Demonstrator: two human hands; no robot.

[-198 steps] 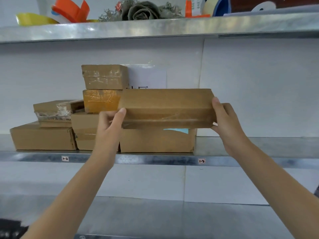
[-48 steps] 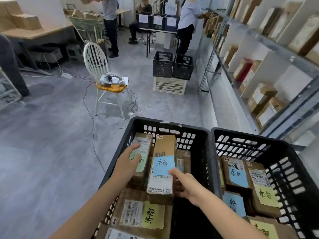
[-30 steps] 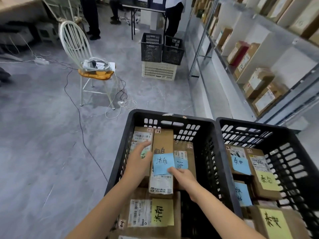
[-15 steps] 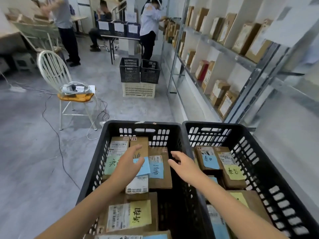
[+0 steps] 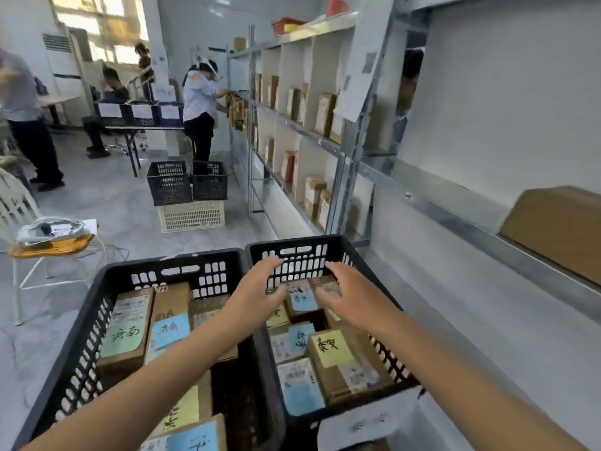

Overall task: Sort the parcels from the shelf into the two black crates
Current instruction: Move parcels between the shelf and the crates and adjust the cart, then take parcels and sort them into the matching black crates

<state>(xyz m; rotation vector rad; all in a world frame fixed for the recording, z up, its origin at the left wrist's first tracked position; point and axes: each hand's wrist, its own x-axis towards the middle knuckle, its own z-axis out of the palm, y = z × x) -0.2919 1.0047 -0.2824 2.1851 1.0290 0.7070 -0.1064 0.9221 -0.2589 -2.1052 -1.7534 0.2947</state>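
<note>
- My left hand point(image 5: 257, 297) hangs over the right crate point(image 5: 302, 244), close to its far wall. Its fingers point(image 5: 274, 262) are spread apart and loosely bent, and they grip nothing.
- My right hand point(image 5: 353, 302) hovers over the same crate, nearer its right wall. Its fingers are apart too and hold nothing.
- Down in the right crate, between my two hands, lies a blue-note parcel point(image 5: 302, 301). I cannot tell whether either hand touches it.
- Nearer to me in the right crate lies a yellow-note parcel point(image 5: 331, 351), packed against other labelled boxes.
- The left crate point(image 5: 162, 266) stands against the right crate's left wall. It holds a green-note parcel point(image 5: 125, 335) and more boxes beside it.
- To the right of the right crate runs the shelf point(image 5: 455, 219), with one plain brown parcel point(image 5: 559, 226) resting on it.
- Well beyond the right crate, two more black crates point(image 5: 187, 182) sit on a white crate point(image 5: 192, 216).
- A white chair point(image 5: 48, 250) stands far to the right crate's left.
</note>
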